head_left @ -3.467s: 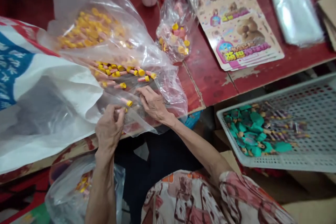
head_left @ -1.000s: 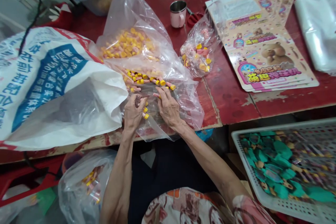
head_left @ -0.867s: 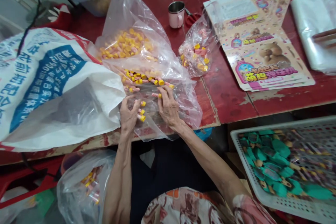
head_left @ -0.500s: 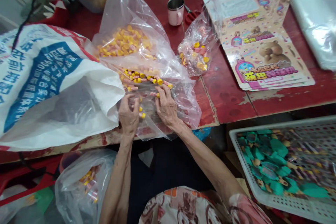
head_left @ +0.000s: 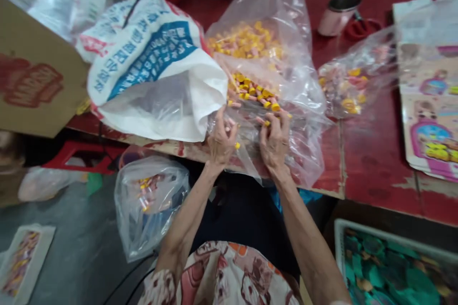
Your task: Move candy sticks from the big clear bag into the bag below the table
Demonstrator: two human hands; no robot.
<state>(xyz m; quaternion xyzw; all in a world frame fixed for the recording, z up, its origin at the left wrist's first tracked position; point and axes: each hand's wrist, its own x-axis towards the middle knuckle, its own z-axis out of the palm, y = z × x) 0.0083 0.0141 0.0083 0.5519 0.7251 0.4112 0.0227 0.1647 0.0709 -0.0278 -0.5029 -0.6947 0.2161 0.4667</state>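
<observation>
Small pink tubes with yellow caps (head_left: 252, 88) lie spilled at the mouth of a clear plastic bag (head_left: 300, 76), with a larger heap still inside it. My left hand (head_left: 221, 140) is curled by the white sack's edge, closed around a few of these tubes; a yellow cap shows beside the thumb. To its right, my right hand (head_left: 276, 140) rests palm down on the plastic, its bent fingers on a yellow-capped tube (head_left: 264, 122). Motion blur softens the fingertips.
A white printed sack (head_left: 153, 64) and a cardboard box (head_left: 39, 71) stand at left. Rightward are a pink mug (head_left: 338, 14), a smaller bag of tubes (head_left: 345, 88) and printed cartons (head_left: 431, 105). Below the table are a hanging clear bag (head_left: 152, 205) and a crate (head_left: 339, 248) with green pieces.
The view has swung left, so everything sits farther right and the cardboard box has come into sight. Both hands stay low over the spilled tubes, their pose little changed.
</observation>
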